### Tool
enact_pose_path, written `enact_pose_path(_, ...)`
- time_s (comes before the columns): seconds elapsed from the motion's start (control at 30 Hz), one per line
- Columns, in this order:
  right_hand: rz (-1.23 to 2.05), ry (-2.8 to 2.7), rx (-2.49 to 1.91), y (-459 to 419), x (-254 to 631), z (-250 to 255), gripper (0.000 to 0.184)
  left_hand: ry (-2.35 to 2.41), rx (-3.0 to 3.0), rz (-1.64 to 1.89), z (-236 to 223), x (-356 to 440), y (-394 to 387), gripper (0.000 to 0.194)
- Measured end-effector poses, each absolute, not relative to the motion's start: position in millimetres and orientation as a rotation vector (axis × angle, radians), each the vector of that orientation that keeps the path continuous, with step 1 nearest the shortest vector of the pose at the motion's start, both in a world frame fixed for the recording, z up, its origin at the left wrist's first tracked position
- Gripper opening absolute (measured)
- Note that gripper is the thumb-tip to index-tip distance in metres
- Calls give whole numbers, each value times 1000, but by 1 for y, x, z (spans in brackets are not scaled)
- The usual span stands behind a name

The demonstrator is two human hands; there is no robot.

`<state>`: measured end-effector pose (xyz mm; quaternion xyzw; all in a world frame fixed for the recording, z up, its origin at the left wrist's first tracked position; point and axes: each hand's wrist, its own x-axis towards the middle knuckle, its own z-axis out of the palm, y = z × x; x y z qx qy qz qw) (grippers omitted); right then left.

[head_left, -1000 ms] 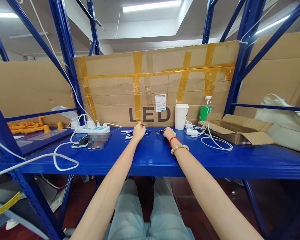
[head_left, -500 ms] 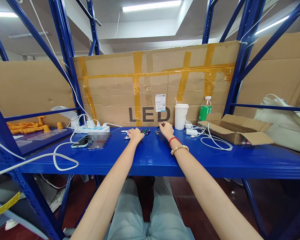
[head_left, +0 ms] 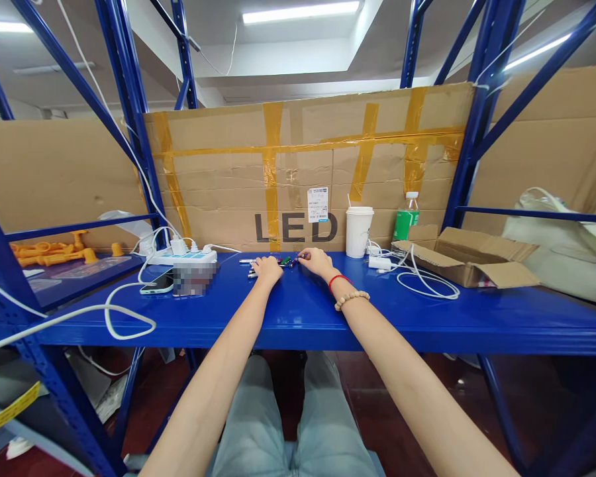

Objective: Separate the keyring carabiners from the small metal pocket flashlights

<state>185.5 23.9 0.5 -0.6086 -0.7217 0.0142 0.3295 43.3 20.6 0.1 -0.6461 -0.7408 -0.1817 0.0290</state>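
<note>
My left hand [head_left: 267, 269] lies over a bunch of slim pens [head_left: 243, 261] near the back of the blue table. Its fingers look spread on top of them, and silvery ends stick out to its left. Green and dark pen parts [head_left: 287, 262] show between the two hands. Just to the right, my right hand [head_left: 318, 262] is closed with its fingertips together by the right end of the bunch. Something small and dark shows at those fingertips, too small to name. A red cord and a beaded bracelet [head_left: 351, 299] circle the right wrist.
A white paper cup [head_left: 359, 232], a green-labelled bottle [head_left: 406, 217], coiled white cables [head_left: 430, 285] and an opened cardboard box [head_left: 469, 258] stand on the right. To the left are a phone [head_left: 157, 283] and a power strip [head_left: 193, 256]. Taped cardboard [head_left: 218, 185] walls the back.
My right hand has moved left, from beside the cup to the right end of the pens. The small metallic pieces by it no longer show apart. My left hand stays over the pens.
</note>
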Motion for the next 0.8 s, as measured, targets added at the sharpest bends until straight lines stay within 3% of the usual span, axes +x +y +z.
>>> enact_pose_path(0.3, 97, -1766, -1553, 26, 187, 1, 24, -2289, -2098, -558, 4, 44, 16, 26)
enact_pose_path(0.8, 248, -2120, -1352, 47, 189, -15, 21, -2272, -2178, -798, 9, 41, 10, 31)
